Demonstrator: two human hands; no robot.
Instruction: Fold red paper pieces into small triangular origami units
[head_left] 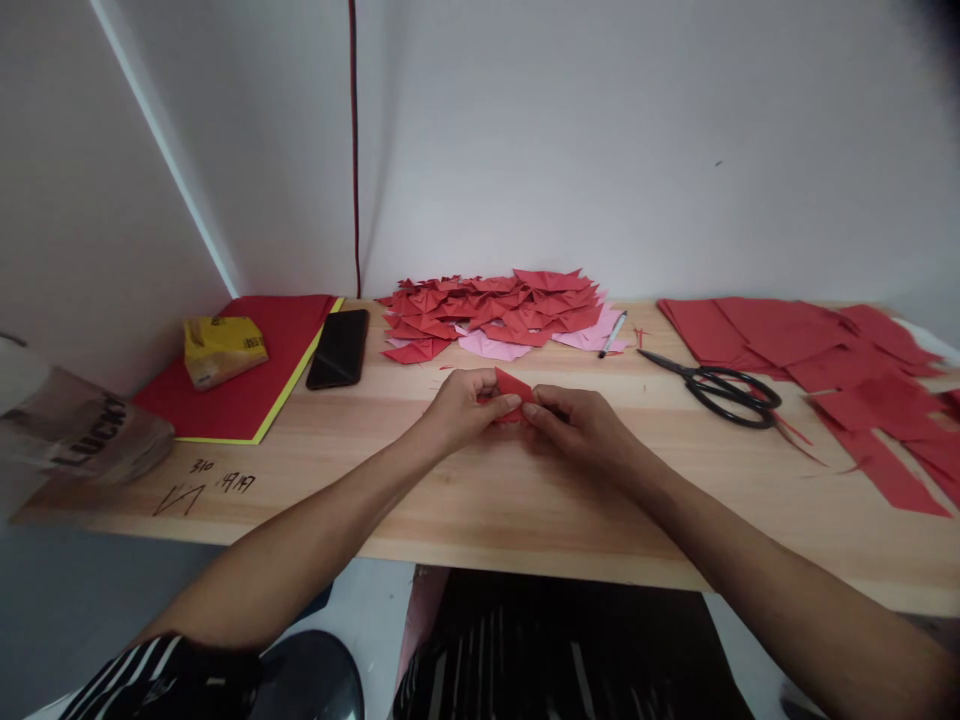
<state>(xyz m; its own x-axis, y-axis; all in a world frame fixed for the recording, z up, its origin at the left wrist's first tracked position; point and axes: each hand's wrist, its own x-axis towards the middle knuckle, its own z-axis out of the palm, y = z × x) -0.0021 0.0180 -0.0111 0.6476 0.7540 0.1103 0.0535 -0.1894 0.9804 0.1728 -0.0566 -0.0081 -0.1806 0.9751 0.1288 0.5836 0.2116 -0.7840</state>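
Note:
Between my two hands, just above the middle of the wooden table (450,510), is a small piece of folded red paper (513,385). My left hand (469,408) pinches its left side with thumb and fingers. From the right, my right hand (574,425) grips the other side, its thumb tip close to the left thumb. The paper's lower part is largely hidden by the fingers. Behind the hands lies a heap of folded red paper pieces (491,308), with a few pink folded papers (495,345) along its front.
Black scissors (724,390) and red paper sheets (780,335) lie on the right. A pen (613,335) rests by the heap. Leftward are a phone (338,348), a red sheet stack (247,400) with a yellow packet (223,350) on it, and a plastic cup (97,425).

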